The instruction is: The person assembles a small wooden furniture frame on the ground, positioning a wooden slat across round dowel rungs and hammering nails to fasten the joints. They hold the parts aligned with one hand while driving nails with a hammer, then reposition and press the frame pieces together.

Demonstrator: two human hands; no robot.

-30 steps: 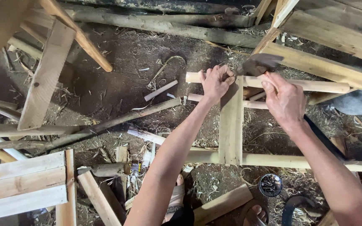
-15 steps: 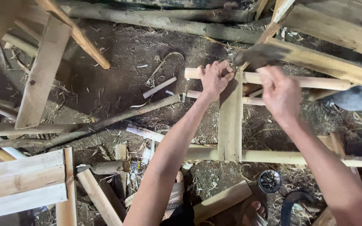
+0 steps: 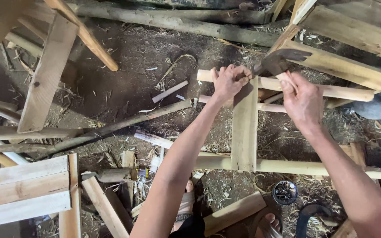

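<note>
Hammer (image 3: 283,61): dark metal claw head on a pale wooden handle. Judged head-heavy, rigid, not fragile; the dry wood handle should give a sure hold. Best taken on the handle, well back from the head. The head stands just above and left of the right hand (image 3: 303,99), whose fingers are curled fully round the handle, hiding most of it; the knuckles face the camera.

Flat wooden slat (image 3: 244,128): pale plank lying crosswise over two round rails. Judged light, stiff, rough-sawn and not slippery, though liable to split near its end. It runs from directly under the left hand (image 3: 229,81) back toward the person. The left fingers are bunched and pinched together at the slat's far end, touching it; whether a nail sits between the fingertips cannot be told.

Far round rail (image 3: 340,91): pale peeled pole, passing beneath both hands, touching the slat's far end.

Near round rail (image 3: 314,167): like pole, under the slat's near end, well apart from the fingers.

Small dark tin (image 3: 285,192): on the dirt floor (image 3: 111,88), well below the right hand, contents too small to tell.
</note>
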